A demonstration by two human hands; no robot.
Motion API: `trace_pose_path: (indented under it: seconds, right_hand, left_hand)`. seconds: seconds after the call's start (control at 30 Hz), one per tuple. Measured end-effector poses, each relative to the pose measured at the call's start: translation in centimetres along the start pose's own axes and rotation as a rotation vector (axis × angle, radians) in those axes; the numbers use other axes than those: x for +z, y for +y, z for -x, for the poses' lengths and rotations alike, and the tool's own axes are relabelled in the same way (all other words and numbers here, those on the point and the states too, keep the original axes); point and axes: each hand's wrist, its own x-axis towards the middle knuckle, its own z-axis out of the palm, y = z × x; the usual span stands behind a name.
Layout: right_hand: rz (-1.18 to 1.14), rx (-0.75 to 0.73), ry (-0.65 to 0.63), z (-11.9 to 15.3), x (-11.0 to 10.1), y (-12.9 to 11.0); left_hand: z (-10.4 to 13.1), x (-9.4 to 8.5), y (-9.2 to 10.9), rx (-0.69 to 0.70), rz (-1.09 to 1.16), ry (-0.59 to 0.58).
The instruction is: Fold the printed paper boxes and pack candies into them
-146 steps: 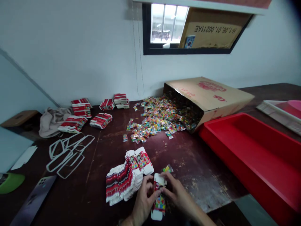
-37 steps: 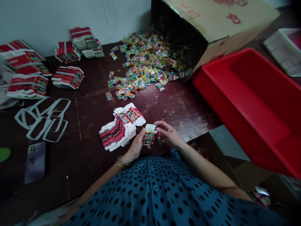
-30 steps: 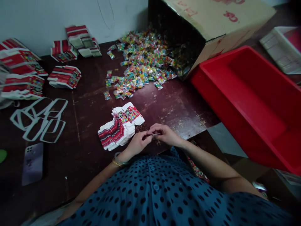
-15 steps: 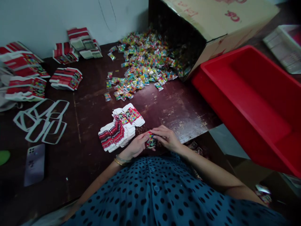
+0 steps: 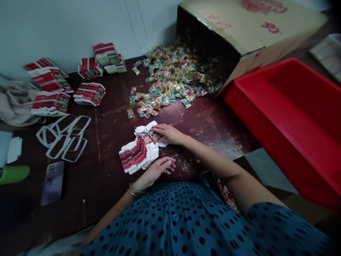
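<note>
A fanned stack of flat printed cartons, red, black and white, lies on the dark table in front of me. My right hand is at its far right end, fingers curled over the top flat carton; the thumb is mostly hidden. Just nearer to me, my left hand hovers beside the stack's near right edge, fingers loosely bent and apart, holding nothing. Beyond the stack lies a pile of small clear candy packets with many-coloured sweets, spilling from a cardboard box on its side.
A red plastic tub slants along the right. More carton bundles stand at the back left. White band-like loops, a phone, a green object and a grey cloth lie at the left. Colourful packages show below the table edge.
The small folded box that both hands held is gone from them. My right hand has moved forward and left onto the carton stack; my left hand has opened. The view has shifted left.
</note>
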Motion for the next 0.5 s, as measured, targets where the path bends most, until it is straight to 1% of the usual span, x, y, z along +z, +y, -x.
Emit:
trace_pose_path:
  seconds: [0.03, 0.1, 0.13, 0.2, 0.27, 0.33, 0.4, 0.43, 0.5]
  right_hand:
    - [0.049, -0.009, -0.037, -1.2, 0.5, 0.3]
    - [0.134, -0.047, -0.092, -2.2, 0.7, 0.9]
    - [0.172, -0.079, -0.112, -2.0, 0.5, 1.0]
    - [0.227, -0.143, -0.128, -0.8, 0.0, 0.7]
    - [0.234, -0.193, -0.083, 1.3, -0.7, -0.2]
    - [0.186, -0.249, -0.008, 3.8, -1.1, -1.6]
    - [0.086, -0.272, 0.069, 6.0, -1.4, -3.0]
    - [0.031, -0.24, 0.116, 6.7, -1.4, -3.6]
    - [-0.064, -0.106, 0.223, 7.5, -1.3, -4.3]
  left_hand:
    - [0.2, -0.1, -0.1, -0.005, 0.002, -0.001]
    - [0.5, -0.4, -0.3, -0.005, 0.033, 0.011]
    - [0.6, -0.6, -0.3, -0.003, 0.064, 0.02]
    - [0.5, -1.1, -0.2, 0.021, 0.177, 0.046]
    - [0.1, -1.6, 0.2, 0.065, 0.348, 0.064]
    - [-0.6, -1.8, 0.7, 0.115, 0.502, 0.061]
    - [-1.3, -1.6, 1.1, 0.14, 0.558, 0.061]
    - [-1.7, -1.4, 1.2, 0.14, 0.551, 0.068]
    - [-2.2, -0.7, 1.2, 0.135, 0.467, 0.103]
